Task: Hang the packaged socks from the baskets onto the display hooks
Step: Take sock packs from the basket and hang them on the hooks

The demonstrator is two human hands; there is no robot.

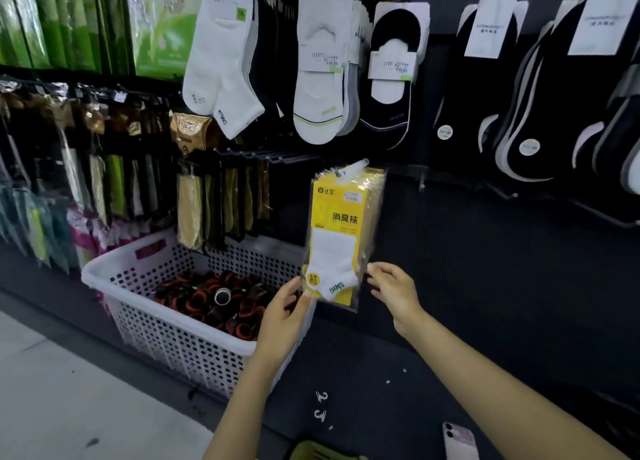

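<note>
A yellow sock pack point(341, 227) in clear plastic, with white ankle socks showing, hangs upright in front of the dark display wall, its white hanger tab point(354, 168) at the top. My left hand point(287, 312) pinches the pack's lower left corner. My right hand point(393, 288) touches its lower right edge with its fingertips. A row of bare metal display hooks point(266, 156) juts out just left of the tab. Whether the tab sits on a hook is hidden.
A white perforated basket point(166, 321) holding black-and-orange rolled items stands lower left on the ledge. White and black socks point(318, 68) hang above; more packs point(194, 210) hang to the left. A yellow-green basket rim point(320, 451) and a phone point(459, 440) sit at the bottom edge.
</note>
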